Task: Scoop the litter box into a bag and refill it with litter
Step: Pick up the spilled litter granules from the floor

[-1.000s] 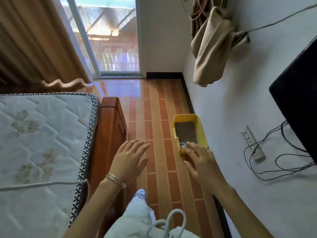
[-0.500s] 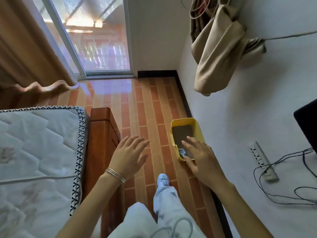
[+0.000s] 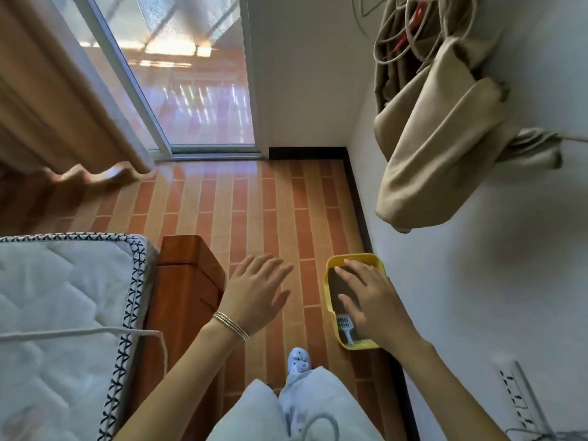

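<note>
Yellow plastic litter box (image 3: 331, 313) sits on the tiled floor (image 3: 254, 211), tight against the dark skirting at the foot of the white wall (image 3: 477, 297) on the right side of the view. Dark grey litter (image 3: 337, 283) covers its bottom. 1 small white slotted scoop (image 3: 346, 326) lies inside at the near end, handle toward the near rim. Right hand (image 3: 375, 300) is held out over the box, palm down, fingers extended and slightly spread, holding nothing; whether the fingertips touch the litter or hover above it cannot be told from this angle. Left hand (image 3: 254, 291) is held out over bare floor between the box and the bed, palm down, fingers straight and close together, thumb out, also holding nothing. Thin metal bangles (image 3: 230, 326) ring the left wrist. Wooden bed frame (image 3: 187, 288) stands at left, carrying a white quilted mattress (image 3: 63, 313) with black-and-white edge trim; a pale cord (image 3: 79, 332) lies across the mattress. Light-coloured trouser legs and 1 pale perforated shoe (image 3: 299, 361) show at bottom centre, the shoe just beside the near corner of the box. Beige cloth (image 3: 439, 148) hangs on the wall above the box with looped cables (image 3: 397, 33). White power strip (image 3: 518, 396) is fixed low on the wall, lower right. Glass sliding door (image 3: 191, 84) and tan curtain (image 3: 47, 100) lie at the far end.
</note>
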The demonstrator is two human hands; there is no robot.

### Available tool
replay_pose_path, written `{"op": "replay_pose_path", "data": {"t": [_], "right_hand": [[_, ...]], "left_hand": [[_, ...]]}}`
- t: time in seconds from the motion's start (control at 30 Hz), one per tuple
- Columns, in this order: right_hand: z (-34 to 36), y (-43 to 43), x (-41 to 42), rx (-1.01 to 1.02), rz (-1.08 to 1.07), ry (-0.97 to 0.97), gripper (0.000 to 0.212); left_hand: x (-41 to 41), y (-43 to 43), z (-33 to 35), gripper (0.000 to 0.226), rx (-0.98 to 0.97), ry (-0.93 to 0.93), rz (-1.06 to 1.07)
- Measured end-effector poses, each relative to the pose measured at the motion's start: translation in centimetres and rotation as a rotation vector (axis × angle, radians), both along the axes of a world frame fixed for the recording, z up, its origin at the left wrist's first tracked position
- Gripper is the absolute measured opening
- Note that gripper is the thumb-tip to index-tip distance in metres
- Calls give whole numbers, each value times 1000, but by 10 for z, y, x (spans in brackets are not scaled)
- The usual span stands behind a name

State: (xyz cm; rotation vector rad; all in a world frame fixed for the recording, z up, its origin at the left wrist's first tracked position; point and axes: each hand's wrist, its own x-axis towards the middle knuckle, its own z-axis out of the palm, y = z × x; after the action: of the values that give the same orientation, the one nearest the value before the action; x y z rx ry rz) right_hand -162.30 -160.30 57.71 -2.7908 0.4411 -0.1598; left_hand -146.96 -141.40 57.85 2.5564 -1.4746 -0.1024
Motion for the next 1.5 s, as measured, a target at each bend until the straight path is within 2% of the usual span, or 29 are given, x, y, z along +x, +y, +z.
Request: {"op": "replay_pose_path", "data": {"t": [0.23, 0.47, 0.73, 0.97, 1.3, 1.5], "right_hand": [[-17, -47, 53, 30, -23, 66, 47], [-34, -76, 114, 34, -55, 101, 44], [-117, -112, 179, 149, -226, 109, 43], [-276, -137, 200, 257, -351, 133, 43], [-593, -152, 207, 293, -358, 155, 48], [-729, -158, 201, 264, -349, 113, 48]], "left_hand": [[50, -42, -16, 48, -47, 18, 29], [128, -78, -47, 46, 3, 61, -31], [211, -123, -135, 44, 42, 128, -74], [232, -182, -302, 46, -24, 221, -89], [241, -213, -623, 41, -125, 174, -241], [236, -226, -750, 40, -205, 152, -279]]}}
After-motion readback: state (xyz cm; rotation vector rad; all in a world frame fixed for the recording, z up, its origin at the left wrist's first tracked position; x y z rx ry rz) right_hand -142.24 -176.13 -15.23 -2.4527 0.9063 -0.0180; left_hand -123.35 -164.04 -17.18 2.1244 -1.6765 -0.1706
